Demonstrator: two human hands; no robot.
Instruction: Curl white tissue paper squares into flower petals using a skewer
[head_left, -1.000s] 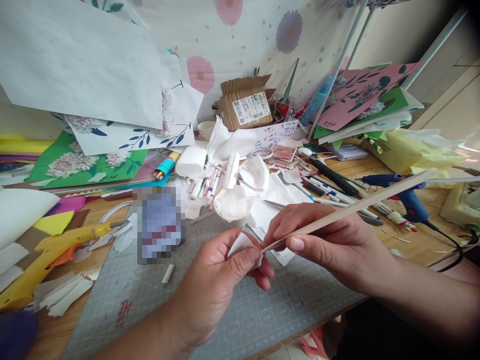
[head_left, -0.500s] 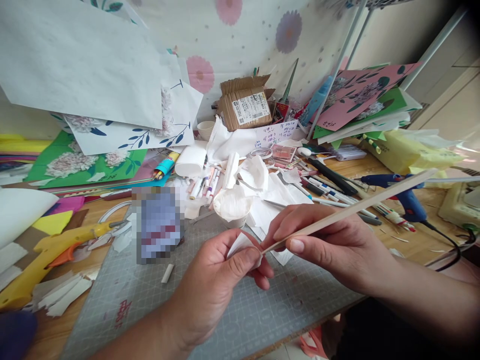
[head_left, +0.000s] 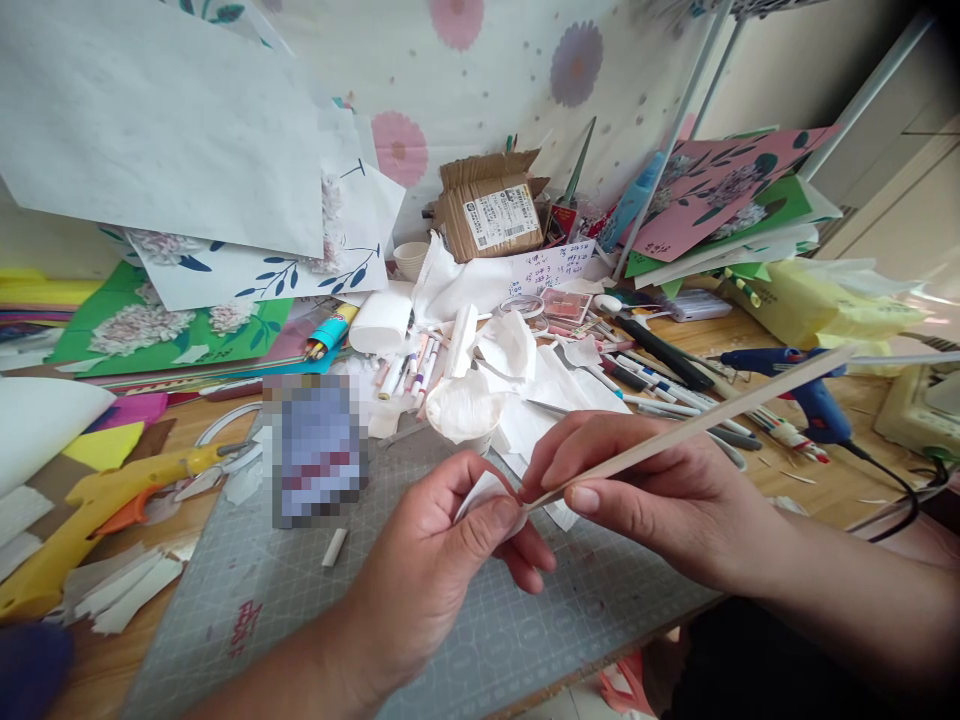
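Note:
Between the thumb and fingers of my left hand (head_left: 442,545) is a small folded piece of white paper (head_left: 480,492). My right hand (head_left: 660,490) pinches a long, thin pale wooden stick (head_left: 690,428), which slants up to the right. The stick's lower end meets the paper at my left fingertips; the exact contact is hidden by the fingers. Both hands are above a grey cutting mat (head_left: 300,620) with grid lines. Just beyond them stands a paper cup (head_left: 465,420) with white paper on top.
A yellow glue gun (head_left: 112,510) lies at left beside paper scraps (head_left: 135,590). At right is a blue glue gun (head_left: 814,395) with its cord. Markers (head_left: 416,365), a cardboard box (head_left: 487,210) and flower-decorated sheets (head_left: 292,270) crowd the back. A blurred-out object (head_left: 319,450) sits on the mat.
The stick's upper end has shifted slightly left and down. My right thumb has moved a little left, and the lower fingers of my left hand extend slightly further. Both grips remain.

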